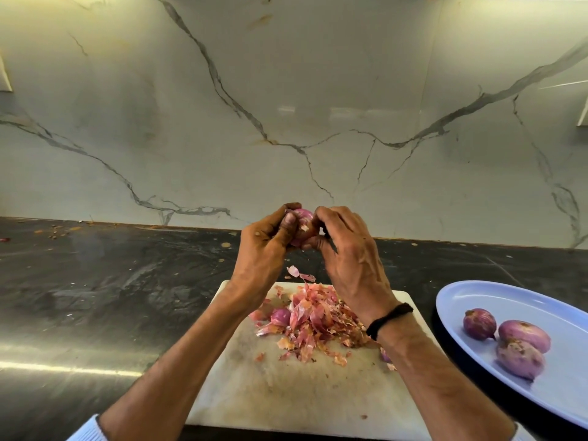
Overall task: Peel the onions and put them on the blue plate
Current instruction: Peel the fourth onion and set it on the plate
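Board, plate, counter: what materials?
Board: looks like white stone or plastic, matte, stained. Plate: smooth blue with soft sheen, likely melamine or glazed ceramic. Counter: dark polished stone, judging by streaky grain and sharp reflections.

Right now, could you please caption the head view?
Left hand and right hand peel an onion; three onions lie on the blue plate.

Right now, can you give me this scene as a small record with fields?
left hand: grips the held onion
right hand: grips the same onion, fingers curled on it
held onion: above the far edge of the board, bits of skin on it
plate: blue, three onions on it
board: peels in a pile, one onion among them
counter: dark, under board and plate
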`<action>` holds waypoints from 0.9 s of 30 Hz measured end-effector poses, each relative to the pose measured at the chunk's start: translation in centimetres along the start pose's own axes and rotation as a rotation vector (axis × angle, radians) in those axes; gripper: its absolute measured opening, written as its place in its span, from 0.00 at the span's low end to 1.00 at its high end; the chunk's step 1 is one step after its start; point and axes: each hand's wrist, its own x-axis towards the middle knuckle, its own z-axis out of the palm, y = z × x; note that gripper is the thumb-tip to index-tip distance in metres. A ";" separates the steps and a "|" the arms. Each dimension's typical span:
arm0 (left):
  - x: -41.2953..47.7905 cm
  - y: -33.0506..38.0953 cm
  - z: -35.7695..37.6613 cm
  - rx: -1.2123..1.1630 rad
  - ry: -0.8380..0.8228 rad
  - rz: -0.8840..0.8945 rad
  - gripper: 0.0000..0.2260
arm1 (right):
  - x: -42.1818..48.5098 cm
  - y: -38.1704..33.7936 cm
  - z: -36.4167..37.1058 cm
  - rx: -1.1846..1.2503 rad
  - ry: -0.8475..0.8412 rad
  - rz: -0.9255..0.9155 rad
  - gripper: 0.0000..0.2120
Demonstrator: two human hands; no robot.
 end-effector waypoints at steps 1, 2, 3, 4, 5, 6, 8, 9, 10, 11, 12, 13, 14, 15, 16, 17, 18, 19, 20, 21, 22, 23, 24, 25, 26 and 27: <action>0.0 0.0 -0.1 0.002 0.005 -0.001 0.10 | 0.0 -0.1 0.0 0.002 -0.005 -0.005 0.15; 0.0 0.0 -0.1 0.002 0.013 -0.003 0.10 | 0.0 -0.1 0.1 0.006 -0.006 -0.013 0.12; 0.0 0.0 -0.2 -0.001 0.023 -0.008 0.10 | 0.0 -0.1 0.2 0.013 -0.008 -0.016 0.11; 0.1 -0.1 -0.1 -0.009 0.029 -0.017 0.10 | 0.0 -0.1 0.2 0.025 -0.010 -0.011 0.10; 0.1 -0.2 0.0 -0.025 0.035 -0.028 0.10 | -0.1 0.0 0.1 0.049 -0.012 0.002 0.10; 0.1 -0.2 0.0 -0.049 0.045 -0.041 0.10 | -0.1 0.0 0.1 0.084 -0.010 0.019 0.10; 0.2 -0.2 0.1 -0.115 0.063 -0.068 0.11 | 0.0 -0.1 0.0 0.161 0.015 0.062 0.08; 0.2 -0.1 0.1 -0.144 0.069 -0.077 0.12 | 0.0 -0.2 0.0 0.194 0.042 0.090 0.07; 0.3 0.0 0.1 -0.168 0.073 -0.082 0.11 | 0.1 -0.2 -0.1 0.221 0.070 0.118 0.07; 0.4 0.1 0.1 -0.187 0.075 -0.084 0.11 | 0.1 -0.3 -0.1 0.239 0.099 0.146 0.07; 0.4 0.1 0.1 -0.202 0.078 -0.087 0.11 | 0.2 -0.2 -0.1 0.251 0.120 0.171 0.08; 0.5 0.2 0.1 -0.208 0.080 -0.090 0.11 | 0.3 -0.3 -0.2 0.261 0.130 0.187 0.11; 0.5 0.2 0.1 -0.208 0.080 -0.090 0.12 | 0.3 -0.3 -0.2 0.265 0.128 0.193 0.13; 0.4 0.1 0.1 -0.208 0.078 -0.090 0.12 | 0.3 -0.4 -0.2 0.259 0.123 0.184 0.15; 0.4 0.1 0.2 -0.210 0.075 -0.090 0.13 | 0.3 -0.6 -0.2 0.244 0.119 0.164 0.16; 0.3 0.1 0.2 -0.212 0.074 -0.088 0.13 | 0.4 -0.7 -0.1 0.227 0.119 0.142 0.16; 0.3 0.1 0.1 -0.211 0.073 -0.084 0.13 | 0.4 -0.8 -0.1 0.213 0.127 0.124 0.15; 0.2 0.1 0.1 -0.208 0.069 -0.078 0.13 | 0.4 -0.9 -0.1 0.208 0.142 0.115 0.14; 0.2 0.1 0.1 -0.204 0.063 -0.071 0.13 | 0.4 -0.9 -0.1 0.210 0.161 0.113 0.13; 0.2 0.1 0.1 -0.197 0.059 -0.065 0.13 | 0.4 -0.8 -0.1 0.217 0.178 0.117 0.11; 0.2 0.1 0.1 -0.186 0.056 -0.059 0.13 | 0.4 -0.7 -0.2 0.226 0.189 0.128 0.11; 0.2 0.1 0.1 -0.175 0.052 -0.053 0.13 | 0.4 -0.6 -0.2 0.231 0.195 0.138 0.10; 0.1 0.1 0.2 -0.168 0.046 -0.049 0.12 | 0.4 -0.5 -0.2 0.232 0.196 0.144 0.10; 0.1 0.2 0.2 -0.164 0.040 -0.045 0.12 | 0.4 -0.5 -0.3 0.229 0.194 0.144 0.10; 0.0 0.2 0.2 -0.161 0.036 -0.042 0.12 | 0.4 -0.5 -0.3 0.225 0.192 0.139 0.09; 0.0 0.2 0.3 -0.157 0.032 -0.039 0.13 | 0.3 -0.5 -0.3 0.219 0.192 0.130 0.08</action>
